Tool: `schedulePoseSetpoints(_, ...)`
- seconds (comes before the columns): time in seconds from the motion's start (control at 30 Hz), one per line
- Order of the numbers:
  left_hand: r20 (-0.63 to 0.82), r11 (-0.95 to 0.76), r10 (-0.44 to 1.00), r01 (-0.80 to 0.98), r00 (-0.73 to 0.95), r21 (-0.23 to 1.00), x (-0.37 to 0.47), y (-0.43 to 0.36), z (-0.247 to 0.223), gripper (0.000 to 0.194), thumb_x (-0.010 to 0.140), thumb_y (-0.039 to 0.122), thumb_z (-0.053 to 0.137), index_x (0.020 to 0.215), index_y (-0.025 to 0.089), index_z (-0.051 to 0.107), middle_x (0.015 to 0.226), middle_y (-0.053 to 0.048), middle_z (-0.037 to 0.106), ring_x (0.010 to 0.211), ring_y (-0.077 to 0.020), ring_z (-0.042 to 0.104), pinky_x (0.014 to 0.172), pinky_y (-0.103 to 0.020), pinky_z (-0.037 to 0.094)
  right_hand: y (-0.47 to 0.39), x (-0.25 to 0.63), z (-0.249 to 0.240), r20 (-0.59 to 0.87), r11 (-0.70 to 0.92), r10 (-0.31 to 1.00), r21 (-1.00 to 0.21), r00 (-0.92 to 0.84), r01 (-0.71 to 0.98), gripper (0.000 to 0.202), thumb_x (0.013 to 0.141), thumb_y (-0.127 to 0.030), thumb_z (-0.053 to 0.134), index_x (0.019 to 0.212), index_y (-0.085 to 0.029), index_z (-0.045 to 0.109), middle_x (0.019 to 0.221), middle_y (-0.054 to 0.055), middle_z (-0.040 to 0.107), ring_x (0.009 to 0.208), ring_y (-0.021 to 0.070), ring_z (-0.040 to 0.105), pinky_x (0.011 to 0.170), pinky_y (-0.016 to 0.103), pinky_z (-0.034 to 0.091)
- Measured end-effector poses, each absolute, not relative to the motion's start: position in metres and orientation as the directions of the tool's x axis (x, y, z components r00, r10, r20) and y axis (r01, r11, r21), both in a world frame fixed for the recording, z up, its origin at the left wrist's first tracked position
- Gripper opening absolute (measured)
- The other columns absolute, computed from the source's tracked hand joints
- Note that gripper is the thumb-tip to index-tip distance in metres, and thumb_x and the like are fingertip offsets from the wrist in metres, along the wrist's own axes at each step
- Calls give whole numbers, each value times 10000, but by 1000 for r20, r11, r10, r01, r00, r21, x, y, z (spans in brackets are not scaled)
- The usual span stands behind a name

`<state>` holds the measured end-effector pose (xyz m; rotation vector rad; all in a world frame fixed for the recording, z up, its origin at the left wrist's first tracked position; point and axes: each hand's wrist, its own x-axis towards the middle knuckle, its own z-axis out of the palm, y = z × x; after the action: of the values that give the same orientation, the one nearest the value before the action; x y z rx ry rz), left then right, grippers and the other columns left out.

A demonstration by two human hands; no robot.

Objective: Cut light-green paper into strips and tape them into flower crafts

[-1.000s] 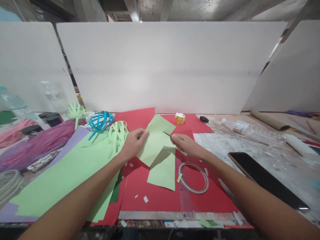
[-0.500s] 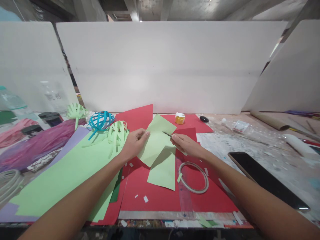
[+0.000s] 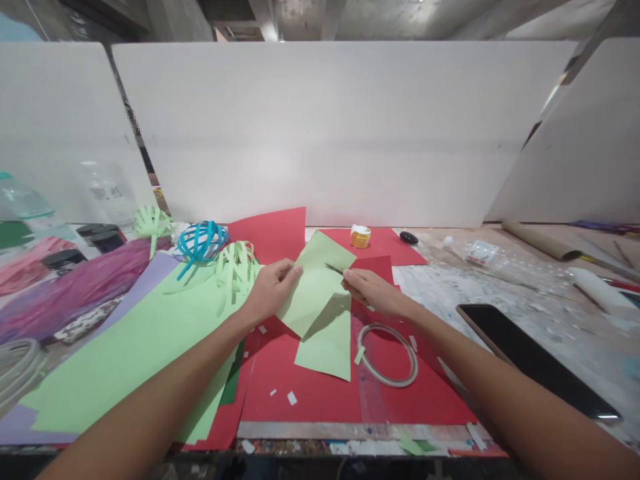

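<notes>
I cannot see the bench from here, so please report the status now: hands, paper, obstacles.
Left hand pinching light green paper. Right hand holding small dark blade at its edge. Tape ring close by, not touching.

Two bare forearms, no sleeves, watch or rings visible, end in the left hand (image 3: 267, 293) and right hand (image 3: 373, 293).

Craft workshop: paper-strewn table (image 3: 500, 287)
</notes>
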<state>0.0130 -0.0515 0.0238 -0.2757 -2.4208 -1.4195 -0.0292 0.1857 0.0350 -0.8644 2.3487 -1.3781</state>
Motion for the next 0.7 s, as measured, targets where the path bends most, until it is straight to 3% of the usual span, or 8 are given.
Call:
schedulePoseSetpoints(0.3,341,469,14,307,-940,828,16,-49,25,350,890,474,481,742,165,553,643,18,509,596,-125,470,540,-234,338,185,-31,32,-31,246,-650,-954,-760,-170,474,932,-612,345,690,-204,363,594,-71,222,502,91,162,459,251,144)
schedulePoseSetpoints(0.7,359,462,21,328,-933,824,17,-48,27,364,883,491,494,742,160,558,641,20,510,595,-119,461,538,-225,344,184,-32,32,-13,71,-692,-996,-722,-50,526,890,-584,492,575,-207,303,515,-80,231,446,68,146,424,256,119)
